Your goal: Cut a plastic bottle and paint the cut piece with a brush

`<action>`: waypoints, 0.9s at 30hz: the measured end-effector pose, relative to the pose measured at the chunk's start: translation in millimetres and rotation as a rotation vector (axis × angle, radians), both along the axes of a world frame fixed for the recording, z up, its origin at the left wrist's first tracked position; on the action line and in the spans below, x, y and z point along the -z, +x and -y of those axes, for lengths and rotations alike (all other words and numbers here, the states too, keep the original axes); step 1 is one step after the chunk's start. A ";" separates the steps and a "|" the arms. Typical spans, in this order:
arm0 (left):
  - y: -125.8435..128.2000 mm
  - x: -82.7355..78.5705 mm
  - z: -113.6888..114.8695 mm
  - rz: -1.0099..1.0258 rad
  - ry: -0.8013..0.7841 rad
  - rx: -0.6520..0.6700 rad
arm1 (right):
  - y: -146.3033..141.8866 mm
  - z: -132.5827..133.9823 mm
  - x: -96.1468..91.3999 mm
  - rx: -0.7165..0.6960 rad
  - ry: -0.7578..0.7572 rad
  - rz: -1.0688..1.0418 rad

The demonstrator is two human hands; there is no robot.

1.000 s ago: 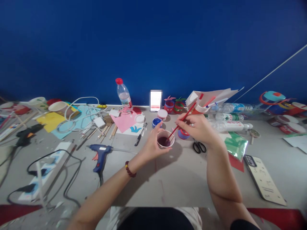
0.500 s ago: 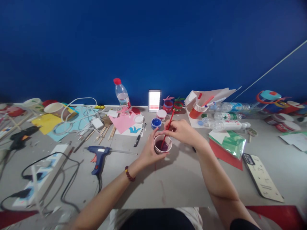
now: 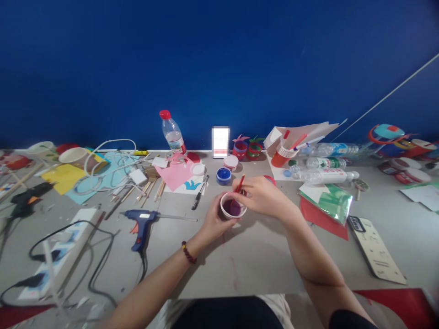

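Note:
My left hand (image 3: 216, 215) is wrapped round a white paper cup (image 3: 233, 216), tilted so that its dark purple inside shows. Between the fingers of my right hand (image 3: 258, 194) is a thin red stick (image 3: 241, 182), perhaps a paintbrush; its lower end goes down into the cup and cannot be seen clearly. Just beyond the cup stands an open jar of blue paint (image 3: 224, 175), with a pale pink-white lid or jar (image 3: 231, 162) behind it. Two small decorated cups, one purple-red (image 3: 239, 150) and one green-red (image 3: 254, 151), stand near the wall.
To the left lie a blue glue gun (image 3: 141, 224), a power strip (image 3: 65, 251), a black pen (image 3: 200, 193) and pink paper (image 3: 174, 172). A plastic bottle (image 3: 173, 137) stands behind. On the right are stacked orange cups (image 3: 281, 155), lying bottles (image 3: 324, 176), green packets (image 3: 329, 203) and a phone (image 3: 376, 249).
My right hand has moved lower and closer over the cup, pushing the red stick deeper with its upper end lower. My left hand still holds the cup in nearly the same place.

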State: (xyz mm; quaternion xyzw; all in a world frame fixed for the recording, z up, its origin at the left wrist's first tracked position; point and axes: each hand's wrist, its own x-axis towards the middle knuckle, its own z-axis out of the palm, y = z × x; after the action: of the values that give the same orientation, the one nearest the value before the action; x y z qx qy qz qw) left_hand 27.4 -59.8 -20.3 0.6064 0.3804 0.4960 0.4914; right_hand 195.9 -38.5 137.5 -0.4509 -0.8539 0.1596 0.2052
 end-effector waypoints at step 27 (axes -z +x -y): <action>-5.0 0.3 -5.9 -0.058 0.087 -0.144 | -7.4 -1.4 1.8 -0.004 -0.022 -0.090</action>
State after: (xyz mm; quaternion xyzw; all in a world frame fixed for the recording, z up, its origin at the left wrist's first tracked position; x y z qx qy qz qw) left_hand 22.5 -53.9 -20.6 0.6127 0.4150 0.5282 0.4163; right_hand 188.5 -37.0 135.7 -0.4440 -0.8428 0.1893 0.2380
